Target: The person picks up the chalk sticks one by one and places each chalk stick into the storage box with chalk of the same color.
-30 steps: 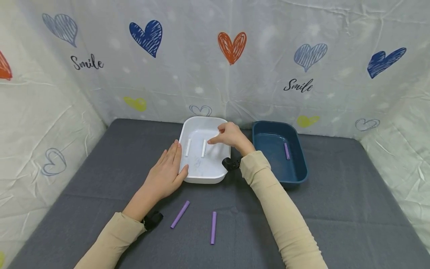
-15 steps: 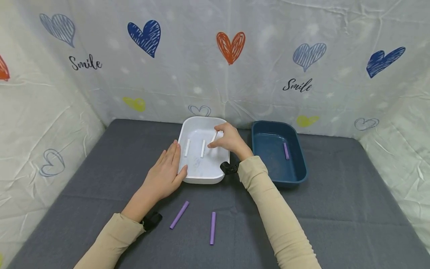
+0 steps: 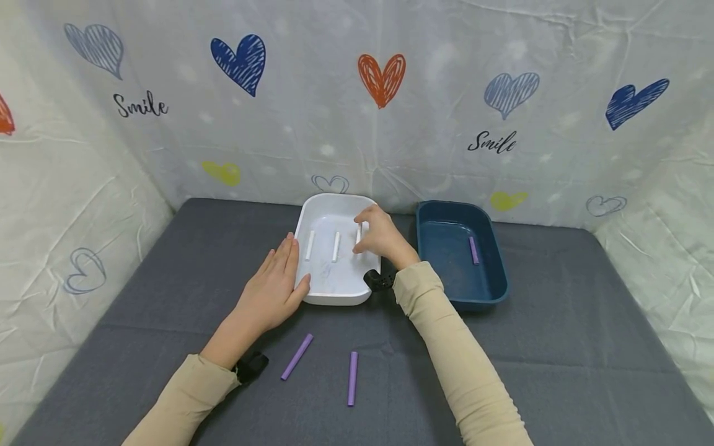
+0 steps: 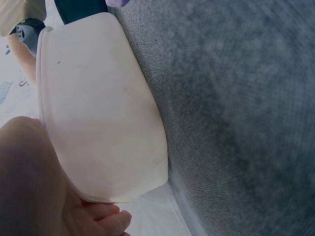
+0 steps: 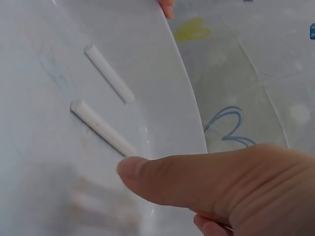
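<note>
A white tray stands at the back of the table. Two white chalk sticks lie apart, roughly parallel, on its floor. Inside its right side, my right hand pinches a third white chalk stick lengthwise between thumb and fingertips, low over the tray floor. This third stick is hidden in the right wrist view, where my thumb appears beside the other two. My left hand, fingers straight, rests against the tray's left side; the left wrist view shows it along the outer wall.
A dark blue tray stands just right of the white one, with a purple chalk stick inside. Two more purple chalk sticks lie on the grey cloth in front. A patterned curtain hangs behind.
My right hand has shifted slightly right and lower within the white tray, and the pinched white chalk stick has turned from slanted to nearly parallel with the others. My left hand stays put.
</note>
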